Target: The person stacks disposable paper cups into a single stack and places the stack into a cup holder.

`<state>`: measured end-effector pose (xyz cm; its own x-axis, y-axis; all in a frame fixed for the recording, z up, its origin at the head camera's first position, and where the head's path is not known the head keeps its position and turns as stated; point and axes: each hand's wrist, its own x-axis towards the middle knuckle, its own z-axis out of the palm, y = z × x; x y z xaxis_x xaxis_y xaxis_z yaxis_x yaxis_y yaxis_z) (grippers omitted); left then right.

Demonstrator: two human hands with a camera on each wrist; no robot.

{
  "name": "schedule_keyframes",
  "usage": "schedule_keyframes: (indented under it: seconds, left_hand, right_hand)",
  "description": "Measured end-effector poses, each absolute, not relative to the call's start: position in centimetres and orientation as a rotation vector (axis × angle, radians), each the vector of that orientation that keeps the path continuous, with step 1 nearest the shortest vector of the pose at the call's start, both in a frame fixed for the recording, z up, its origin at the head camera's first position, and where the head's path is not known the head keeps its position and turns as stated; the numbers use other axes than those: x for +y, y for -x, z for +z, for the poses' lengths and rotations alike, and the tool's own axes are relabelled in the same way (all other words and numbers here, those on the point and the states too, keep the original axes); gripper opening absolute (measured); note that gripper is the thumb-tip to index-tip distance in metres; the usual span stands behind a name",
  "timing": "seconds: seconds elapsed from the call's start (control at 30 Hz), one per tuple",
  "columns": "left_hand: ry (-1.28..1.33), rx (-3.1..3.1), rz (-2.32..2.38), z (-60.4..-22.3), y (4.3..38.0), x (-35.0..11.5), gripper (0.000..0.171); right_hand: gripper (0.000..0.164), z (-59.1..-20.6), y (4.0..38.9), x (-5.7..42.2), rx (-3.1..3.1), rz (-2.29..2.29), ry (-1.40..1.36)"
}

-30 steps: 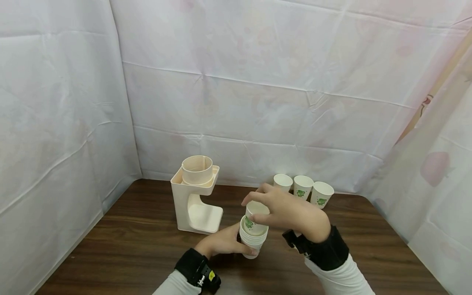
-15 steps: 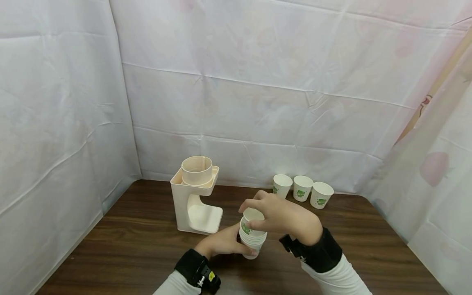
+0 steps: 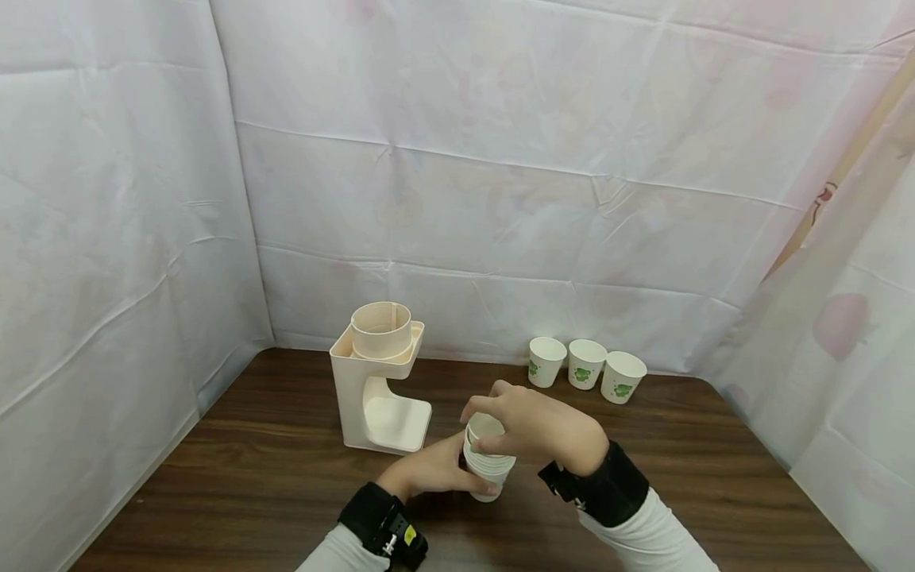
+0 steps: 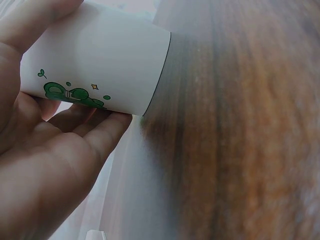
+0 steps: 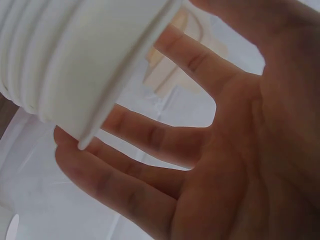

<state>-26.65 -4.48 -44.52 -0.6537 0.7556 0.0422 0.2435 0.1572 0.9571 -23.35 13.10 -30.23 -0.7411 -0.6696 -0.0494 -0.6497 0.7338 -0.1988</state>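
Note:
In the head view, my left hand (image 3: 432, 467) grips a stack of nested white paper cups (image 3: 493, 465) low on its side. The left wrist view shows the thumb and fingers around the lowest cup (image 4: 100, 55), printed in green, with its base right by the tabletop. My right hand (image 3: 546, 425) reaches over from above and holds the top paper cup (image 3: 485, 427) near its rim. Seen from the right wrist, that cup (image 5: 97, 65) sits almost fully inside the stack, and several ridged rims (image 5: 30, 60) line up below it.
Left of the stack stands a cream cup holder (image 3: 350, 397) with a round tube (image 3: 382, 332) on top. Three single paper cups, a left one (image 3: 546, 362), a middle one (image 3: 586, 365) and a right one (image 3: 623, 378), stand at the back right of the wooden table (image 3: 236, 477).
My right hand has moved down and slightly left, and the top cup has sunk from standing out above the stack to nesting deep in it. My left hand has stayed in place.

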Motion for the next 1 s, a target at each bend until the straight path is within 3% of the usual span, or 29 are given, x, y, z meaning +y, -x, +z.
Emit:
schedule_keyframes:
  seconds: [1.0]
  left_hand:
    - [-0.981, 2.004, 1.494, -44.5, 26.7, -4.3, 0.059]
  right_hand:
    - [0.038, -31.9, 23.8, 13.1, 2.803, -0.262, 1.070]
